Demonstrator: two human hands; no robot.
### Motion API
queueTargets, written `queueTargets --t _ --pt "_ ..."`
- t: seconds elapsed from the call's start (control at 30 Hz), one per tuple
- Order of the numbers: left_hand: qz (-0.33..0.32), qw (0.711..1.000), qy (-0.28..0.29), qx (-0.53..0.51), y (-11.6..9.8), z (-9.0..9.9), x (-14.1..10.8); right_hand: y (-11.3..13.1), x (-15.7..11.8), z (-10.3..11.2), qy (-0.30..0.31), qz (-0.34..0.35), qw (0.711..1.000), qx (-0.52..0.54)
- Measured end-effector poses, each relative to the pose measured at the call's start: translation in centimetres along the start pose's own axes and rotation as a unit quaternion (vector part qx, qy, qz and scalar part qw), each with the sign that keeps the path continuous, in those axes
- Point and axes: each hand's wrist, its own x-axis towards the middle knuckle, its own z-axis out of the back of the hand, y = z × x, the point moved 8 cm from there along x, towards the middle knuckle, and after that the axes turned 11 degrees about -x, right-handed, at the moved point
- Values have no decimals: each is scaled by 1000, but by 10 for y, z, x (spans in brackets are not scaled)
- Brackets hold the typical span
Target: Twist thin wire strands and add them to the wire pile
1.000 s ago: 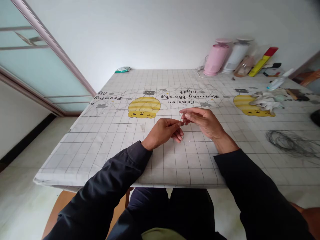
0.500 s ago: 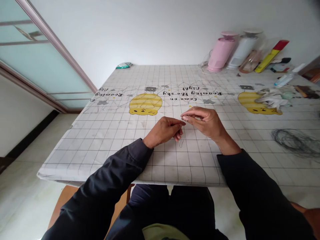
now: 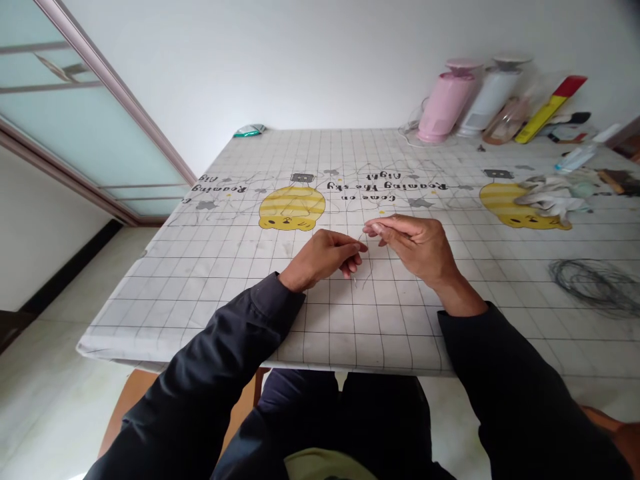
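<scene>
My left hand [image 3: 327, 255] is above the checked tablecloth, thumb and fingers closed in a pinch on a thin wire [image 3: 371, 267]. A small shiny tip sticks out below its fingers. The wire is too fine to follow along its whole length, and a curved length hangs between the hands. Just to the right, my right hand [image 3: 415, 247] pinches the same wire between thumb and forefinger. A small gap separates the fingertips of the two hands.
A loose coil of dark thin wire [image 3: 595, 283] lies at the right. Crumpled cloth [image 3: 553, 195] is behind it. Along the wall stand a pink bottle-shaped device [image 3: 447, 107], a white one [image 3: 490, 100] and a yellow-red box [image 3: 547, 113]. A green packet [image 3: 249, 131] lies at the back left corner.
My hands have drawn slightly apart, the left shifting a little left and the right a little right. The hanging length of wire has changed its curve.
</scene>
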Motion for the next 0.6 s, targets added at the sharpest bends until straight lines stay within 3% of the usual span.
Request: queueTargets --t 0.3,0.43,0.6 --pt "6 994 -86 -64 3 12 2 10 1 -8 76 71 994 -24" --pt "11 993 -91 -71 8 12 3 8 1 -11 108 104 988 -21" --pt "23 991 -76 -105 12 8 3 6 2 -9 132 94 987 -13"
